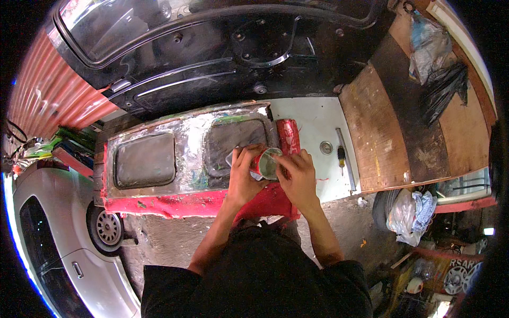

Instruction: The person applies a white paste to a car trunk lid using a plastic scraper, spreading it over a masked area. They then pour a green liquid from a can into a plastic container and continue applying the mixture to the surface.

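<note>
My left hand [244, 179] is wrapped round a small open can [268, 165], red outside and grey-green inside, tilted so its mouth faces up toward me. The fingers of my right hand [298, 179] are bent in at the can's right rim. Whether they pinch something small there, I cannot make out. A pale, shiny edge [229, 158] shows beside my left fingers, mostly hidden. Both hands are above a paint-stained panel [191, 143] with two dark recessed windows, draped with red cloth [169, 205] along its near edge.
Right of my hands, a white surface [307, 114] bears a round metal cap [326, 147], a screwdriver [341, 155] and a thin metal bar [351, 177]. A folded red cloth [289, 137] lies beside it. Beyond stands a black vehicle panel [201, 63]; a silver car [79, 254] is at left.
</note>
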The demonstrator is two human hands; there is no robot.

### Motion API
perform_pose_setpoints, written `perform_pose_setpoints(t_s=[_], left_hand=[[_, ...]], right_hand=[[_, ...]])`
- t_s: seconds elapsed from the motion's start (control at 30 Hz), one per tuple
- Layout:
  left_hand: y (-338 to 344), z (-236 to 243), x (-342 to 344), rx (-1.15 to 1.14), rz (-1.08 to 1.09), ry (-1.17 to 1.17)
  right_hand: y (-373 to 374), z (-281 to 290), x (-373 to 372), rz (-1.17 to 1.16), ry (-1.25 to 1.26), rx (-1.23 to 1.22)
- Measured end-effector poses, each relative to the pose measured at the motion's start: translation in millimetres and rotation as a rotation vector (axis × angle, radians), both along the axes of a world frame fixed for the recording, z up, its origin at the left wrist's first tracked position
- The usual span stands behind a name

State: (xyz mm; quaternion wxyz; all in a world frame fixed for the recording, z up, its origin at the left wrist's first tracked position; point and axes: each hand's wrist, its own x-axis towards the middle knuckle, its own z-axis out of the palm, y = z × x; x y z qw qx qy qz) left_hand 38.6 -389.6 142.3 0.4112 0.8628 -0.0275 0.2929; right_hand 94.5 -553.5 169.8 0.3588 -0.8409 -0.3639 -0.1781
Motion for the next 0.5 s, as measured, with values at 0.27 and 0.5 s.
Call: perform_pose_setpoints(t_s=[0.27, 0.5], left_hand=[[30, -4, -8, 0.043, 0.02, -0.031], [34, -7, 1, 0.035, 0.018, -0.052]], right_hand=[[34, 1, -12, -0.005, 0.033, -0.037], [41, 2, -3, 0.038, 0.116, -0.06]])
